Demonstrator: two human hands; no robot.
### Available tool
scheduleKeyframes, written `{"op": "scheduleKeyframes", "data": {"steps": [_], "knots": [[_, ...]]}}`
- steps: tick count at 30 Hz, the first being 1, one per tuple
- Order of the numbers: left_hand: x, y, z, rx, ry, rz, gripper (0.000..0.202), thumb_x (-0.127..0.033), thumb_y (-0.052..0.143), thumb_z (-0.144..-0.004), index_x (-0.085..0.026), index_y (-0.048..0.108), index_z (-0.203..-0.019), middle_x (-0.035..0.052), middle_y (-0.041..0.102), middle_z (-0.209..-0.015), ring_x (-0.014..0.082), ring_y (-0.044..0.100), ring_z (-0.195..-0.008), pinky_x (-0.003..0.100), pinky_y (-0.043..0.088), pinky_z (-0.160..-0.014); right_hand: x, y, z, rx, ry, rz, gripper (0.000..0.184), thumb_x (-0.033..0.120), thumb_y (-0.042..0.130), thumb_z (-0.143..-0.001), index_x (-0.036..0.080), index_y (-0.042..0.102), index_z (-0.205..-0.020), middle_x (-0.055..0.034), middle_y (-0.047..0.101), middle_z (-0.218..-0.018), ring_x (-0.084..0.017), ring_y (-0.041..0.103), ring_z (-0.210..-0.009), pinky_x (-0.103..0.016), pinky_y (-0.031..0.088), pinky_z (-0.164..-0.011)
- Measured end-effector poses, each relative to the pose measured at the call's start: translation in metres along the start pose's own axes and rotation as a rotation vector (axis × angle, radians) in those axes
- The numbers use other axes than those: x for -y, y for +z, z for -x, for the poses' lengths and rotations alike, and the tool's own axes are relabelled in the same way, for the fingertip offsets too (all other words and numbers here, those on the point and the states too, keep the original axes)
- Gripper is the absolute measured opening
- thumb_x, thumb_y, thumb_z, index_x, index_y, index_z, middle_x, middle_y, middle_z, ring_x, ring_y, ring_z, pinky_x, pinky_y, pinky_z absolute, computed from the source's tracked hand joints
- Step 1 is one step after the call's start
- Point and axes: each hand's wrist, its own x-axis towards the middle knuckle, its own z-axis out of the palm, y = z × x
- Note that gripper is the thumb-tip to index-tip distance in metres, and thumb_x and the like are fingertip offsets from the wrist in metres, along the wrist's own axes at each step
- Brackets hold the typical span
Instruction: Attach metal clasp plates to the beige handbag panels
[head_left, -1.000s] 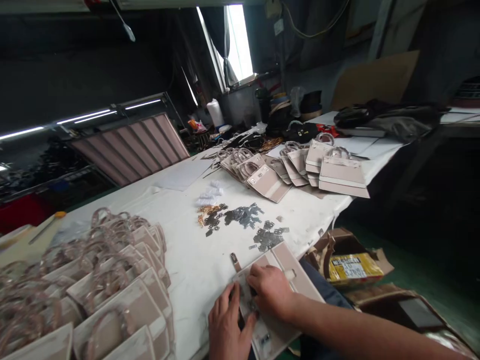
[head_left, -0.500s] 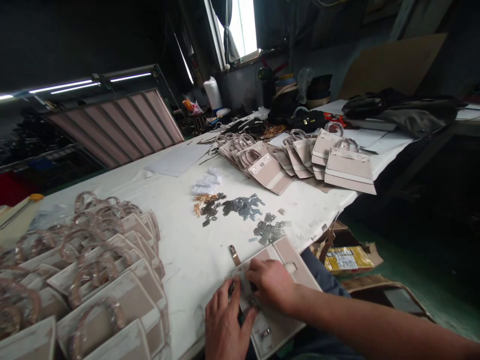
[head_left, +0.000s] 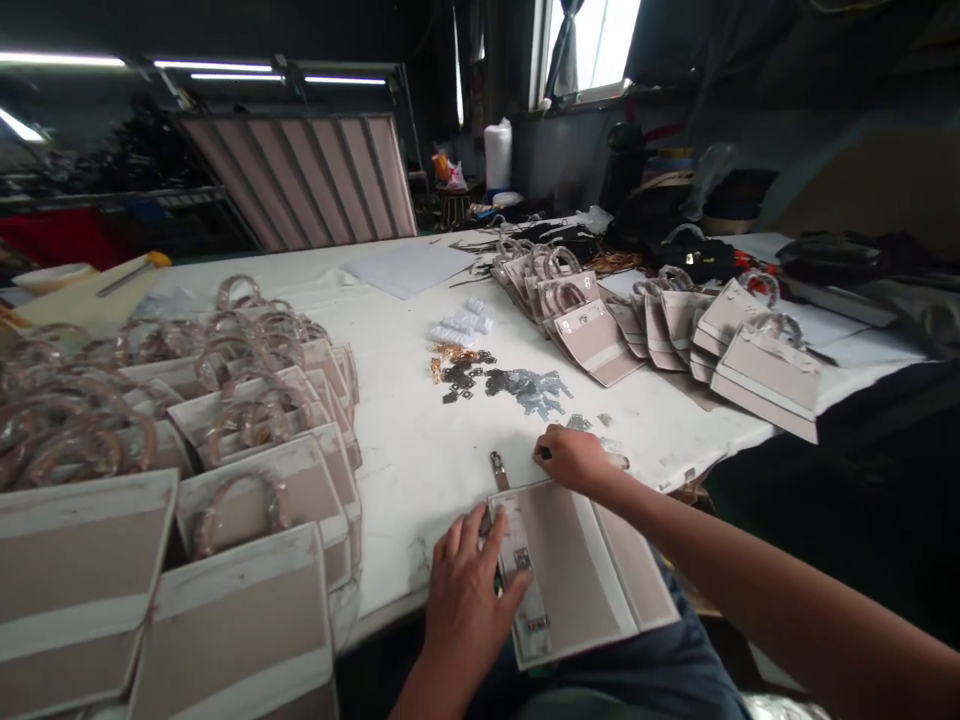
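Observation:
A beige bag panel (head_left: 566,560) with a pale stripe and small metal fittings along its left edge lies across the table's front edge and my lap. My left hand (head_left: 469,590) rests on that left edge, its fingers and thumb spread apart near the fittings. My right hand (head_left: 576,460) is just beyond the panel's far edge, with curled fingers pressed together; a small dark bit shows at the fingertips, too small to name. A short strap with a metal clasp (head_left: 498,468) sticks out at the panel's far left corner. Thin grey metal plates (head_left: 529,390) are heaped beyond my hands.
Stacked beige bags with wrapped handles (head_left: 255,470) crowd the table's left side. More beige bags (head_left: 600,340) lie at the back right. Brass-coloured pieces (head_left: 444,360) and small white packets (head_left: 463,323) lie mid-table. A paper sheet (head_left: 409,268) lies farther back.
My right hand has left the fittings and moved to the panel's far edge by the grey plates. My left hand stays on the panel's left edge. The view has turned left.

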Motion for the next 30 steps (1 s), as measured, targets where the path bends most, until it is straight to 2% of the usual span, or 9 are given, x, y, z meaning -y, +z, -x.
{"op": "scheduleKeyframes", "data": {"steps": [4,8,12,16,21,26,30], "knots": [[-0.005,-0.008,-0.002,0.053,-0.024,0.059,0.071,-0.033,0.079,-0.087,-0.023,0.056,-0.154,0.0114,0.062,-0.152,0.0346,0.052,-0.138,0.053,0.043,-0.117,-0.006,0.001,-0.006,0.046,0.026,-0.026,0.019,0.035,0.068,-0.092,0.029,0.083,-0.102,-0.0043,0.078,-0.118,-0.024,0.071,-0.101,-0.028,0.043,-0.072],[-0.008,-0.009,-0.004,0.059,-0.052,0.100,0.073,-0.036,0.081,-0.086,-0.023,0.056,-0.153,0.0112,0.062,-0.150,0.0346,0.052,-0.139,0.053,0.041,-0.118,-0.012,-0.001,-0.017,0.099,0.058,-0.064,0.016,0.036,0.075,-0.086,0.027,0.083,-0.096,-0.0028,0.081,-0.098,-0.021,0.072,-0.087,-0.026,0.044,-0.068],[-0.010,-0.009,-0.003,0.057,-0.064,0.128,0.074,-0.038,0.081,-0.084,-0.024,0.056,-0.152,0.0100,0.064,-0.147,0.0339,0.052,-0.137,0.052,0.040,-0.117,-0.014,-0.002,-0.019,0.113,0.024,-0.075,0.012,0.032,0.076,-0.083,0.025,0.083,-0.090,-0.0014,0.080,-0.085,-0.018,0.071,-0.077,-0.024,0.045,-0.065],[-0.010,-0.007,-0.001,0.047,-0.052,0.151,0.074,-0.042,0.081,-0.085,-0.024,0.055,-0.153,0.0094,0.063,-0.148,0.0336,0.051,-0.138,0.051,0.039,-0.118,-0.014,0.001,-0.014,0.058,-0.014,-0.040,0.016,0.034,0.073,-0.085,0.023,0.082,-0.093,-0.0054,0.080,-0.091,-0.022,0.071,-0.083,-0.028,0.046,-0.069],[-0.009,-0.006,0.000,0.025,-0.043,0.151,0.074,-0.045,0.080,-0.086,-0.026,0.055,-0.153,0.0092,0.062,-0.150,0.0332,0.051,-0.138,0.051,0.039,-0.116,-0.015,0.006,-0.005,0.005,-0.048,-0.069,0.028,0.031,0.069,-0.089,0.024,0.082,-0.113,-0.0060,0.082,-0.103,-0.024,0.074,-0.092,-0.030,0.051,-0.080],[-0.010,-0.004,0.001,-0.003,-0.037,0.148,0.074,-0.045,0.081,-0.085,-0.026,0.055,-0.152,0.0086,0.063,-0.148,0.0325,0.052,-0.136,0.051,0.040,-0.115,-0.010,-0.011,0.013,-0.019,-0.125,-0.211,0.025,0.028,0.066,-0.091,0.024,0.083,-0.109,-0.0023,0.083,-0.106,-0.021,0.075,-0.094,-0.028,0.053,-0.083],[-0.010,-0.004,0.001,-0.010,-0.027,0.140,0.073,-0.044,0.081,-0.086,-0.025,0.055,-0.151,0.0090,0.063,-0.147,0.0329,0.051,-0.136,0.051,0.040,-0.114,0.009,-0.026,0.029,0.110,-0.303,-0.397,0.022,0.029,0.068,-0.089,0.024,0.084,-0.104,-0.0010,0.083,-0.100,-0.019,0.074,-0.086,-0.027,0.054,-0.078]]}}
